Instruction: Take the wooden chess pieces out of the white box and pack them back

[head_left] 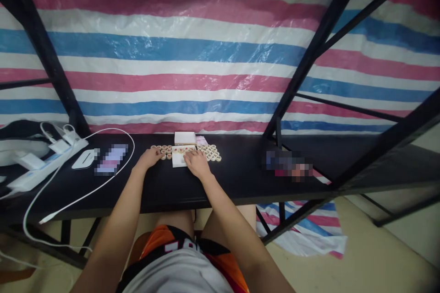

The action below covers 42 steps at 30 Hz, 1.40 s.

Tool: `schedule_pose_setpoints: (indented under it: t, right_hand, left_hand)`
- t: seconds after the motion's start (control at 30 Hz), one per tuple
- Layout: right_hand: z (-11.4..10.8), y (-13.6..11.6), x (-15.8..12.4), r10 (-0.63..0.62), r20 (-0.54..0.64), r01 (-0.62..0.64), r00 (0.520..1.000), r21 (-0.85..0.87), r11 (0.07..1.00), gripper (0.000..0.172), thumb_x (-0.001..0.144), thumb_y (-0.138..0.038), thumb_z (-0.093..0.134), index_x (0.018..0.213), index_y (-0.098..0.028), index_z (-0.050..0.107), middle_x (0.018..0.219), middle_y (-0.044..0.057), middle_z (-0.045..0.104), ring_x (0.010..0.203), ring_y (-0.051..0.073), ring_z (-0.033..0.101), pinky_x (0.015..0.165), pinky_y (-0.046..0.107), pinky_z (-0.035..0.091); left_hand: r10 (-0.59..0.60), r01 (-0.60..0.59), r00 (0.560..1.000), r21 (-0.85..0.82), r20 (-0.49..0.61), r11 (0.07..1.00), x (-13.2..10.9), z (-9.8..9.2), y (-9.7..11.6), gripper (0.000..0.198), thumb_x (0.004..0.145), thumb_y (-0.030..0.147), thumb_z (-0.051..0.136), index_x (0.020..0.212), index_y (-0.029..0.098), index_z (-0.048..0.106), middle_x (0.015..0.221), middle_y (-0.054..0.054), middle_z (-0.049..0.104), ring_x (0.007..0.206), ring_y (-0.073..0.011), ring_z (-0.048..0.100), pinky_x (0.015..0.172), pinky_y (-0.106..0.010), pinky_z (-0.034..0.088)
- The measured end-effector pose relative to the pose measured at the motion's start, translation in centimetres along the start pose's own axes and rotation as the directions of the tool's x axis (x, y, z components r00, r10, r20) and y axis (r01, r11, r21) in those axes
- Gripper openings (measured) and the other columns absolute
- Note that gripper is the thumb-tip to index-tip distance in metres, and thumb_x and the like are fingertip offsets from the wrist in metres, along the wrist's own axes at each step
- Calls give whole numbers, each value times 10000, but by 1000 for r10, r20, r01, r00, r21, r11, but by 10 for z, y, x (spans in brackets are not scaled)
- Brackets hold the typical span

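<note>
Round, pale Chinese chess pieces (168, 149) with red marks lie in rows left of a small white box (178, 162). My left hand (150, 158) is at the near-left edge of these pieces, its fingers curled around one. A row of pieces (180, 150) lies along the far side of the box. Over the box's right part rests my right hand (197, 163), fingers apart and fingertips down at the row; the palm hides what is below. More pieces with dark marks (213, 152) are grouped to the right of that hand.
Behind the box sits a white lid or second box (184, 138), beside a pinkish paper (201, 140). Leftward are a blurred phone (112, 159), a white device (84, 159), a power strip (51, 165) and a looping cable (132, 139). Black frame posts (302, 73) rise at both sides.
</note>
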State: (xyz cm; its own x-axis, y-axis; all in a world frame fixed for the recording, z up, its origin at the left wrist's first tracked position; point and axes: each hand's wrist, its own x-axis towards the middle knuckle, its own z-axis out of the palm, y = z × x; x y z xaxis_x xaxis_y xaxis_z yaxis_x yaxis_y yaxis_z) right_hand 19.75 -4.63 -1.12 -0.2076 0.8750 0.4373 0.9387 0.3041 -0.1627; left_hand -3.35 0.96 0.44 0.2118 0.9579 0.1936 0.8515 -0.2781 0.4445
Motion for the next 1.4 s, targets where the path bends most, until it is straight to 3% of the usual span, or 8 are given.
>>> schedule_pose_setpoints:
  t: [0.13, 0.3, 0.5, 0.6, 0.83, 1.17, 1.3, 1.4]
  right_hand:
    - [0, 1, -1, -18, -5, 18, 1000, -10, 1000, 370, 972, -360, 332, 1068, -196, 650, 1091, 76, 647, 1052, 206, 510, 943, 352, 318]
    - [0, 0, -1, -41, -19, 41, 999, -3, 999, 359, 958, -365, 365, 1013, -190, 674, 1087, 82, 627, 1044, 222, 496, 917, 362, 340]
    - [-2, -3, -2, -107, -21, 108, 994, 49, 993, 305, 940, -322, 405, 980, -190, 677, 1070, 83, 627, 1072, 212, 480, 946, 354, 328]
    - [-3, -3, -2, -116, 21, 114, 993, 75, 991, 258, 918, -291, 444, 969, -182, 672, 983, 79, 657, 1061, 209, 496, 951, 346, 328]
    - [-5, 0, -1, -51, 17, 50, 999, 57, 997, 253, 870, -170, 475, 1026, -195, 672, 1077, 79, 636, 1079, 222, 471, 948, 354, 326]
    - [-3, 8, -1, -33, 61, 25, 998, 125, 992, 347, 834, -94, 459, 992, -253, 725, 1181, 29, 593, 1084, 207, 445, 941, 333, 338]
    - [0, 7, -1, -13, 31, 8, 999, 140, 990, 326, 839, -100, 453, 977, -222, 723, 1166, 38, 600, 1081, 214, 455, 955, 327, 335]
    - [3, 8, -1, 50, -30, -46, 998, 128, 991, 294, 849, -125, 456, 1012, -182, 694, 1139, 73, 607, 1050, 217, 478, 941, 331, 348]
  left_hand:
    - [-16, 16, 1000, 69, 1, 998, 0, 1, 5, 286, 794, 452, 527, 669, 202, 586, 684, -49, 617, 638, -197, 591, 560, -262, 347]
    - [62, -67, 979, -23, -194, 997, -9, -5, 27, 301, 860, 467, 449, 944, 223, 605, 717, -26, 637, 672, -186, 591, 604, -255, 362]
    - [370, -371, 928, -20, -38, 928, -12, 12, 60, 244, 849, 365, 474, 874, 201, 653, 774, -47, 625, 773, -201, 566, 743, -303, 407]
    - [424, -423, 906, 37, -6, 905, -11, 21, 64, 210, 821, 342, 524, 809, 199, 677, 849, -78, 636, 933, -248, 543, 899, -380, 371]
    - [394, -393, 919, 35, -3, 919, -10, 28, 59, 257, 809, 429, 587, 924, 226, 694, 981, -82, 681, 1074, -285, 505, 992, -424, 291]
    - [415, -416, 905, -10, 91, 909, -1, 34, 61, 203, 788, 383, 599, 852, 231, 719, 809, -38, 701, 833, -221, 604, 807, -310, 390]
    - [411, -407, 911, -79, 38, 910, -1, 33, 58, 177, 747, 332, 597, 821, 215, 708, 821, -33, 687, 824, -211, 588, 792, -303, 405]
    - [360, -371, 927, -113, -107, 922, -2, 18, 47, 189, 742, 310, 568, 850, 208, 685, 860, -32, 672, 851, -203, 565, 812, -305, 410]
